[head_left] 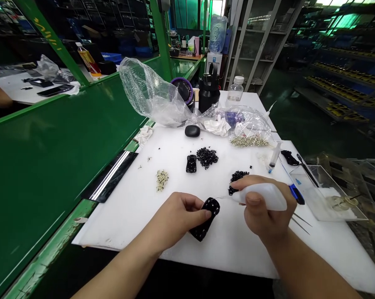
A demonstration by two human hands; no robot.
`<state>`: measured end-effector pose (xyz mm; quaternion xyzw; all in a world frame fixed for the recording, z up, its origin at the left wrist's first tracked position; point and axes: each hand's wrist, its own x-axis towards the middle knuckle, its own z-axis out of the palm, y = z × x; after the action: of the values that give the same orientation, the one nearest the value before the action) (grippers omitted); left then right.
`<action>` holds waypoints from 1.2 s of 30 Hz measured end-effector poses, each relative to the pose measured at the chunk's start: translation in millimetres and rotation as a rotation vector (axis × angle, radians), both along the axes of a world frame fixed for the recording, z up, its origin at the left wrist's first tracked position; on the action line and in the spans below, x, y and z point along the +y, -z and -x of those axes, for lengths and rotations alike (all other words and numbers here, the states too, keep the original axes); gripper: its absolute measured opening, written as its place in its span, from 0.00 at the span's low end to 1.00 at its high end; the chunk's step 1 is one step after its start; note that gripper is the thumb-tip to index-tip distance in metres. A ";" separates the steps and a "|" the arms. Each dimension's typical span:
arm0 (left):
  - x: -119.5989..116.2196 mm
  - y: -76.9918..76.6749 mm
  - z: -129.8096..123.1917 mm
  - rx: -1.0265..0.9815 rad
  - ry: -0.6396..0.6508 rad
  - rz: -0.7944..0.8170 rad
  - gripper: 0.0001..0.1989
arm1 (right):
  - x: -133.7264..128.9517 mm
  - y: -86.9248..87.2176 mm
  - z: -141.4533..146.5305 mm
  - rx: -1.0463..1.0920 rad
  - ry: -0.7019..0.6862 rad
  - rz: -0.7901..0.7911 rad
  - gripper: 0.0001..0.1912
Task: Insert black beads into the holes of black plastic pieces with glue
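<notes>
My left hand (181,214) is closed around a small black car-shaped shell (203,229) dotted with light spots, tilted just above the white work board (137,224). In my right hand (260,214) is a white squeeze bottle (270,196), its thin nozzle pointing left at the shell's upper end. Whether the tip touches the shell I cannot tell. Metal tweezer tips (301,223) stick out beside the right hand; the rest is hidden. Behind that hand lies a pile of tiny black parts (238,176). A second black car-shaped shell (191,163) rests farther back.
Beside the second shell is another black pile (207,157); pale small parts (161,180) lie left. A black mouse-like object (192,131), plastic bags (156,99) and a black flask (209,91) stand behind. To the right are a syringe (275,157) and a clear tray (321,207).
</notes>
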<state>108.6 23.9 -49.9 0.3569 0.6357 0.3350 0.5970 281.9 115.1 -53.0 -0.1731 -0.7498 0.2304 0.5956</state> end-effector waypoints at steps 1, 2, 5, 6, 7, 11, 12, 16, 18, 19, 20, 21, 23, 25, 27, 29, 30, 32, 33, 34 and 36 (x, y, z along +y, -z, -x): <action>-0.3 -0.1 0.3 0.004 0.006 -0.004 0.14 | 0.1 0.2 0.3 0.003 -0.002 -0.003 0.08; -0.6 -0.4 0.5 0.010 0.012 -0.009 0.14 | 0.3 0.4 0.6 0.008 -0.002 -0.007 0.08; -1.1 -1.6 0.6 0.020 0.024 -0.017 0.14 | 0.4 1.6 1.2 0.017 0.006 -0.011 0.08; -1.1 -1.9 0.6 0.019 0.026 -0.018 0.14 | 0.3 1.9 1.4 0.014 0.008 -0.009 0.09; -1.1 -2.1 0.5 0.019 0.026 -0.019 0.14 | 0.1 2.2 1.5 0.015 0.012 -0.007 0.09; -0.7 -2.1 0.6 0.016 0.027 -0.018 0.14 | -0.7 2.2 1.8 0.013 0.026 -0.005 0.09; -0.7 -2.0 0.7 0.015 0.027 -0.020 0.14 | -0.8 1.8 1.6 0.012 0.030 -0.003 0.09; -0.7 -2.1 1.0 0.008 0.029 -0.024 0.14 | -0.5 0.0 0.4 -0.005 0.034 0.008 0.10; -0.9 -2.1 0.8 0.007 0.027 -0.022 0.14 | -0.3 -0.5 0.0 -0.011 0.035 0.012 0.10; -1.0 -2.0 0.6 0.008 0.026 -0.021 0.14 | -0.2 -0.5 0.1 -0.009 0.034 0.014 0.10; -1.1 -1.9 0.3 0.010 0.025 -0.020 0.14 | -0.1 -0.4 0.2 -0.006 0.029 0.018 0.10; -1.2 -1.9 0.1 0.010 0.025 -0.019 0.14 | -0.1 -0.3 0.5 -0.001 0.023 0.024 0.09; -1.2 -1.8 -0.2 0.016 0.024 -0.019 0.14 | -0.2 0.0 0.9 0.013 0.020 0.036 0.10; -0.9 -1.8 -0.2 0.018 0.025 -0.017 0.13 | 0.0 0.2 1.0 0.012 0.027 0.044 0.10; -0.5 -2.0 -0.3 0.013 0.021 -0.008 0.13 | 0.5 0.1 0.7 0.002 0.033 0.053 0.10; 0.0 -2.5 -0.7 0.005 0.016 -0.002 0.13 | 1.1 0.1 0.4 0.002 0.029 0.050 0.10; 0.3 -2.8 -1.0 0.001 0.011 -0.001 0.13 | 1.3 0.2 0.3 0.007 0.026 0.048 0.10; 0.6 -3.5 -1.6 -0.005 0.006 -0.003 0.13 | 1.3 0.6 0.4 0.010 0.017 0.045 0.10; 0.6 -3.8 -1.9 -0.007 0.006 -0.004 0.13 | 1.1 0.9 0.5 0.011 0.016 0.049 0.10; 0.4 -4.0 -1.9 -0.006 0.006 -0.003 0.13 | 0.8 1.1 0.6 0.016 0.017 0.058 0.10; -0.4 -3.6 -1.5 -0.002 0.006 -0.002 0.13 | 0.7 1.4 0.7 0.069 0.027 0.082 0.12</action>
<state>110.1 23.5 -46.3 0.3591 0.6337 0.3339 0.5983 281.3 115.8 -54.4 -0.1994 -0.7162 0.2589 0.6166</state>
